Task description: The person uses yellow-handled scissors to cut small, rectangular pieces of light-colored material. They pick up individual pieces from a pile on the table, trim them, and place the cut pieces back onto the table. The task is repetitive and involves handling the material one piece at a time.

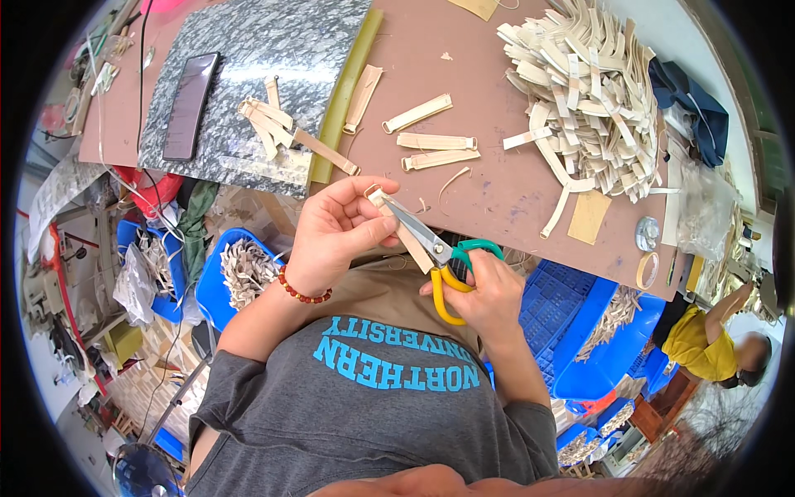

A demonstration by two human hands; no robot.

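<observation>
My left hand [352, 219] pinches the upper end of a beige fabric strap [414, 248] that has a small metal ring at its tip. In my right hand [484, 294] are scissors [435, 245] with one green and one yellow handle loop. Their blades lie along the strap, with the tips close to the ringed end by my left fingers. Whether the blades touch a thread there is too small to tell. Just beyond my hands, several similar straps [418, 113] lie on the brown table [472, 195], and a few more rest on a grey marbled sheet [248, 58].
A large heap of pale straps [580, 91] covers the table's far right. A phone [190, 106] lies on the marbled sheet. Rolls of tape [648, 270] sit by the right edge. Blue crates [571, 323] and a blue bin [217, 277] flank me. A person in yellow [704, 344] is at right.
</observation>
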